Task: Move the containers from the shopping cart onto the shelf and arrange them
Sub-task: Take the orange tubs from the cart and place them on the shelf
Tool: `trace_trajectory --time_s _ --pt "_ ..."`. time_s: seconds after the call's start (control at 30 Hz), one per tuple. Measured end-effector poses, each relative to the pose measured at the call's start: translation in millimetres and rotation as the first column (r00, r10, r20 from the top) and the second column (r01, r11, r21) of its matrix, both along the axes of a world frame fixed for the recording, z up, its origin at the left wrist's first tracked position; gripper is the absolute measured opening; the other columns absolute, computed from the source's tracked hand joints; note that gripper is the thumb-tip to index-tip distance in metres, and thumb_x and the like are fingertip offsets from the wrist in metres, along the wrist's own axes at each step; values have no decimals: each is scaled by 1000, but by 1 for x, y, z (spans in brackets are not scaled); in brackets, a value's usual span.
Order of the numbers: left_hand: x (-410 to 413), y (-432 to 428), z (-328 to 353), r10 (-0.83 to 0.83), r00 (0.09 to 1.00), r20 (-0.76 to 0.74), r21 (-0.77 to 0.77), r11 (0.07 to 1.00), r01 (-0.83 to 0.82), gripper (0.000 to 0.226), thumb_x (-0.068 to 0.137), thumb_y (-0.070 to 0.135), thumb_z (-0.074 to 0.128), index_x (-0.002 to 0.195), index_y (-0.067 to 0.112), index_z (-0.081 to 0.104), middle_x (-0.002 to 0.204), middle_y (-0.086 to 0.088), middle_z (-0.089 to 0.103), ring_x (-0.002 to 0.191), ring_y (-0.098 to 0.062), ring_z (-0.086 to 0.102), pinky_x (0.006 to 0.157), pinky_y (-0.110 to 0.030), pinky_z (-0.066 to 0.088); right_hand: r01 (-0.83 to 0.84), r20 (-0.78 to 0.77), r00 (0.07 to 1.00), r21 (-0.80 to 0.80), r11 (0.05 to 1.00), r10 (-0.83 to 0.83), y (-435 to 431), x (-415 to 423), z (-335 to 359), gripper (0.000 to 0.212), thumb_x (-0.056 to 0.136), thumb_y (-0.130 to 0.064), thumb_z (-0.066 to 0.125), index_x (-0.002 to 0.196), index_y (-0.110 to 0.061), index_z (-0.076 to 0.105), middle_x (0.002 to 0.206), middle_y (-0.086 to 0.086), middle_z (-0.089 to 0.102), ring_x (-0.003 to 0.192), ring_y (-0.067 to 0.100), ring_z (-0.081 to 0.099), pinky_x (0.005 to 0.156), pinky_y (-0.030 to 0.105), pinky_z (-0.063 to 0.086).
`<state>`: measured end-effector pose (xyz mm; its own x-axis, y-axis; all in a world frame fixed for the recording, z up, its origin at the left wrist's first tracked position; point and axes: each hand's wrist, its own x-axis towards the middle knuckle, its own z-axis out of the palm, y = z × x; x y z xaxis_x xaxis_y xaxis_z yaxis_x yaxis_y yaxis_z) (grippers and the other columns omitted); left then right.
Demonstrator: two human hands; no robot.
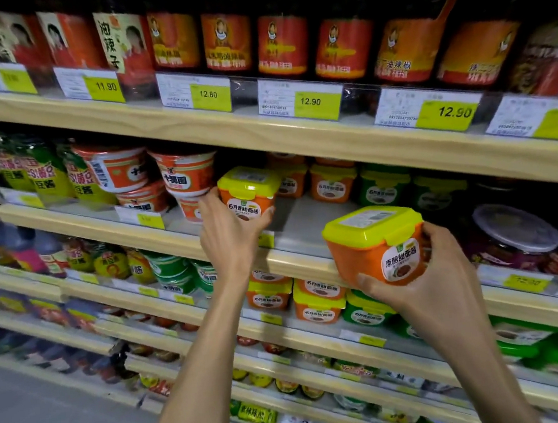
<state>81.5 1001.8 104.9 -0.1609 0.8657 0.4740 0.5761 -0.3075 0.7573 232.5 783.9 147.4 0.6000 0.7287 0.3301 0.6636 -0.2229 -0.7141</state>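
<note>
Glossy orange plastic containers (377, 245) with smooth yellow lids, pale matt wooden shelf (297, 133) edges

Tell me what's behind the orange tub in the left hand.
More orange tubs with yellow lids stand further back on that shelf. Anything straight behind the held tub is covered.

Tub (250, 193) in left hand (228, 237) orange, lime-yellow lid. Second tub (374, 246) in right hand (440, 284) same colours. Green tubs (383, 185) above right hand.

Left hand (230, 232) grips an orange tub (248, 197) on the shelf (292, 223), beside stacked red cups (185, 173) | right hand (425, 275) holds a second orange tub (377, 245) nearer, off the shelf edge | more orange and green tubs (383, 183) far behind
</note>
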Motion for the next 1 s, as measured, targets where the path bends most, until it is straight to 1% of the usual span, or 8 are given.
trace_trajectory --time_s 0.07,0.2,0.4,0.53,0.7,0.8,0.87,1.0 --pt "-1 2 -6 23 999 -36 -12 1000 -24 90 65 55 85 130 5 48 126 -15 56 115 -37 57 86 -47 47 3 -7 1000 -1 1000 -3 -2 2 -3 101 58 -43 92 142 -22 40 116 -11 45 96 6 45 64 6 32" --pt "-3 4 -16 92 989 -118 -3 996 -93 88 64 58 84 124 3 52 122 -17 62 118 -37 56 102 -51 39 9 -10 1000 -8 1000 -9 -3 6 -7 101 57 -46 91 142 -24 40 116 -14 43 94 5 46 62 7 33" --pt "1 1 -7 92 979 -184 -69 992 -106 87 62 65 83 120 5 57 122 -14 64 124 -34 48 98 -50 35 -11 -49 999 3 1000 11 2 8 -13 100 57 -46 92 140 -24 42 121 -9 50 100 9 53 67 14 39" --pt "5 -1 -6 92 983 -161 -91 990 -107 87 62 61 84 120 3 56 125 -14 61 126 -35 45 98 -52 35 -27 -52 998 -10 1000 26 2 5 -17 101 55 -48 91 140 -24 41 120 -10 50 101 8 54 65 8 37" --pt "3 -1 -5 88 978 -187 -125 986 -112 88 64 61 83 122 2 52 129 -16 59 129 -35 43 100 -53 34 -7 -27 1000 -29 1000 6 1 7 -21 102 56 -48 91 141 -24 40 118 -13 47 103 8 53 66 7 35" --pt "2 -3 -5 57 983 -175 -128 989 -81 90 66 60 82 127 2 50 134 -16 56 131 -35 42 101 -54 34 1 -30 1000 -11 1000 -1 3 4 -21 101 57 -47 91 141 -23 40 117 -15 45 102 7 52 66 8 36" --pt "-2 -2 -7 17 988 -156 -131 991 -38 92 68 62 80 132 4 48 139 -16 53 134 -35 40 101 -55 36 0 -35 999 13 1000 1 6 2 -19 99 58 -48 91 140 -23 41 118 -13 48 103 8 54 70 14 41" --pt "-21 -3 -17 -146 988 -54 -79 987 142 87 74 66 73 136 9 50 135 -10 57 130 -31 44 102 -52 44 9 -48 999 57 998 -6 18 -7 -14 96 58 -48 92 137 -23 43 122 -8 54 105 10 57 75 22 47"
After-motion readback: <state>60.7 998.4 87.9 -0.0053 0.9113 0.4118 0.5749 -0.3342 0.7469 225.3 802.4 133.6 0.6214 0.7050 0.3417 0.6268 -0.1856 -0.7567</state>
